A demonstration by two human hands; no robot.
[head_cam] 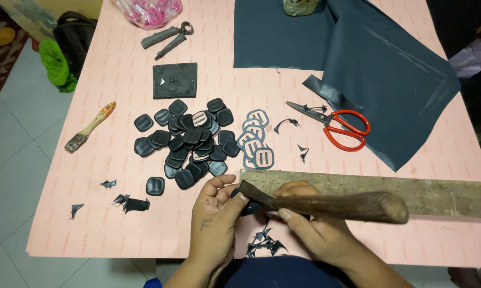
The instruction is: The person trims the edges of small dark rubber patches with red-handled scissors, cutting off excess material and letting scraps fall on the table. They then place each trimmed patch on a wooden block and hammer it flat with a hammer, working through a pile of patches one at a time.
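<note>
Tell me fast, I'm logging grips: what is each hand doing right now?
Left hand: closed on a small dark covered buckle, pinched at the plank's edge.
Right hand: closed on a wooden-handled knife, its blade at the buckle.

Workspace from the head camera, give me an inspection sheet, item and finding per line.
Surface: pink sheet over the table, wooden plank along its near edge.
Job's things: dark covered piece pinched in the left hand; wooden-handled knife in the right hand.
Clutter: pile of black covered pieces, pink-centred rings, red scissors, dark fabric, brush, pliers, fabric scraps.
Hands: both closed on their things.
Cables: nothing seen.
Surroundings: tiled floor, black bag.
</note>
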